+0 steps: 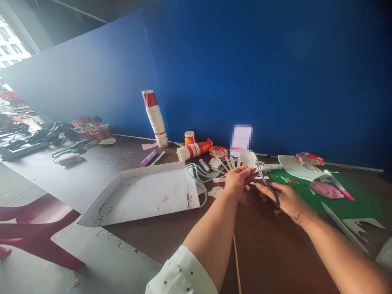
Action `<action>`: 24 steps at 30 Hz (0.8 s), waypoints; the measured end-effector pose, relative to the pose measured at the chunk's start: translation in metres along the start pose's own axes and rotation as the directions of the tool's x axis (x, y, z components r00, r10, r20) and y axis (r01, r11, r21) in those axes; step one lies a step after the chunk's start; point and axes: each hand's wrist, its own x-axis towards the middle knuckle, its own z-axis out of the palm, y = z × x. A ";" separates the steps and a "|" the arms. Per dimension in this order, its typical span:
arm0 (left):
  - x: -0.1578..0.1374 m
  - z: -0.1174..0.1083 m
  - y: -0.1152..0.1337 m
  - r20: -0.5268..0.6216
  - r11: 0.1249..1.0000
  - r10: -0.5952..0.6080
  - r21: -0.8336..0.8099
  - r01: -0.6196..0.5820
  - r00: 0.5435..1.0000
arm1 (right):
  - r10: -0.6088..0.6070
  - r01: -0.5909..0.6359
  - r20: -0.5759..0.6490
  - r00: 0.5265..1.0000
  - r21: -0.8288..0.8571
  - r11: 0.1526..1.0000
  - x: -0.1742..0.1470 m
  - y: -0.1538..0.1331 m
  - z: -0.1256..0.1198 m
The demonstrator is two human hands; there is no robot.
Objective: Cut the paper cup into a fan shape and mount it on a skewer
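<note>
The brown surface (263, 249) ran back to a tall blue wall (260, 73), and its near left edge slanted down past the floor (119, 265). A white box lid (156, 190) lay by that edge, and one corner looked like it poked past it. A wide brown patch showed between the two arms, with one thin stick (236, 261) beside the left arm. Small things crowded the back, near the wall. The left hand (240, 179) reached forward with its fingers pinched together on a pale paper piece (248, 158), which was right in front of the hands and had strips sticking out like a fan. The right hand (283, 200) came in from the right, with its fingers closed around one pair of scissors (267, 183). The blades pointed up and away, right beside the paper; I could not tell if they were apart. One tall stack of cups (155, 118) stood leaning a bit, one red cup (190, 138) stood near it, and one short row of cups (194, 150) lay on its side. One purple tube (149, 158) lay left of them. On the right were one green mat (306, 200), one pink round piece (327, 190) and one pink-and-white pen (345, 190).
</note>
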 end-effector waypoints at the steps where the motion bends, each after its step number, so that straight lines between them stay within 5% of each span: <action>1: 0.000 0.000 0.000 0.002 1.000 -0.001 0.002 0.001 1.000 | 0.004 -0.004 0.012 1.000 -0.002 1.000 -0.001 -0.001 0.000; 15: 0.000 0.002 0.000 -0.009 0.999 -0.021 0.023 0.021 1.000 | -0.118 0.117 0.023 0.993 0.024 0.993 -0.002 -0.005 0.001; 24: 0.004 0.000 -0.003 -0.040 0.999 -0.040 0.029 0.041 0.998 | -0.086 0.084 0.048 0.995 0.058 0.995 -0.001 -0.002 0.001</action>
